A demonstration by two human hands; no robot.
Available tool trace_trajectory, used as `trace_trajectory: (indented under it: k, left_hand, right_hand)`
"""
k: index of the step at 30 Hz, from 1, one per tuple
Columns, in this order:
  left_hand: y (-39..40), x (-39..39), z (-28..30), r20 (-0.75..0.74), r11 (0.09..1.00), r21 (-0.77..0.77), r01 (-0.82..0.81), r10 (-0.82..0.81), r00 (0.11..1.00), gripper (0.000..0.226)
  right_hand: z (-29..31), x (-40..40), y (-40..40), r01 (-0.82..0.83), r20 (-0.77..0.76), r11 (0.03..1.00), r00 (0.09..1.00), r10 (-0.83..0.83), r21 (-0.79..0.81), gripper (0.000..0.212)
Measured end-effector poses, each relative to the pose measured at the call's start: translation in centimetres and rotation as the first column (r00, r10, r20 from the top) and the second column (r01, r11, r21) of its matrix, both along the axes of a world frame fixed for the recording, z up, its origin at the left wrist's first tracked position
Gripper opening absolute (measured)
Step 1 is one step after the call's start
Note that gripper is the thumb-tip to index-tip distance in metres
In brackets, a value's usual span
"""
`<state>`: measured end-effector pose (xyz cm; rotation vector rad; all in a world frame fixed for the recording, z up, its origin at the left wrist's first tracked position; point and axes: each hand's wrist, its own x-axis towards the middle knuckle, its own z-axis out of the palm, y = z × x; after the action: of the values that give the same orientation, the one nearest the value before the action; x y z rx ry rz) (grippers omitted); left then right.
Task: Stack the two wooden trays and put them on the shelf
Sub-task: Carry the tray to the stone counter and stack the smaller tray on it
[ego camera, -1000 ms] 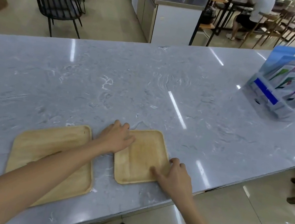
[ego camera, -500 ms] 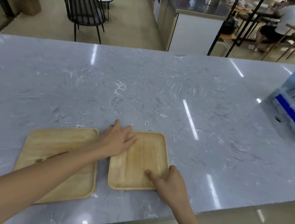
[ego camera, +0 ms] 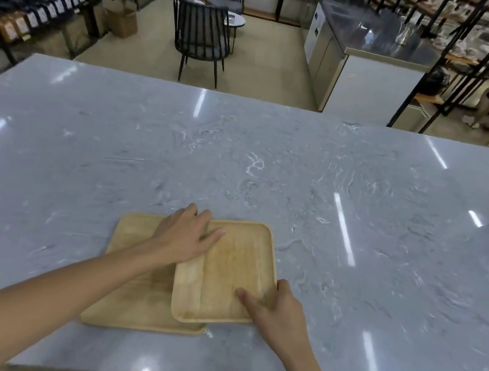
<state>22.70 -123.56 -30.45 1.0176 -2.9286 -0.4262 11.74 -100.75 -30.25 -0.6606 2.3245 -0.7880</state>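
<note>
A: Wooden trays, head view: the smaller tray (ego camera: 232, 272) lies askew, half over the larger tray (ego camera: 136, 280), near the front edge of the grey tabletop (ego camera: 272, 164).

B: Hands?

A: The left hand (ego camera: 186, 237) presses flat on its far left corner, fingers spread. The right hand (ego camera: 274, 310) grips the near right rim, thumb inside.

B: Risks?

A: Likely a rim catching, so the top tray rocks or skids off crooked.

B: Contents?

A: Both trays are bare. Which shelf is meant, I cannot tell.
</note>
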Motion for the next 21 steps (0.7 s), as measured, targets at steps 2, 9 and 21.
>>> trace_trajectory:
  k: [2, 9, 21]
  left_hand:
    - [-1.0, 1.6, 0.2, -0.002, 1.000, -0.004, -0.019, 0.019, 1.000, 0.047]
    - [-4.0, 6.3, 0.1, 0.037, 0.996, 0.030, -0.082, 0.080, 0.996, 0.050]
    - [-6.6, 9.0, -2.2, 0.082, 0.996, 0.058, -0.066, 0.061, 0.995, 0.069]
  right_hand:
    - [0.1, 1.4, -1.2, -0.009, 0.007, 1.000, 1.000, 0.009, 0.002, 0.065]
    - [0.0, 5.5, -4.9, -0.042, -0.006, 0.999, 0.999, 0.042, 0.014, 0.065]
    - [-0.9, 10.0, -7.1, -0.022, -0.120, 0.993, 0.992, 0.036, 0.120, 0.067]
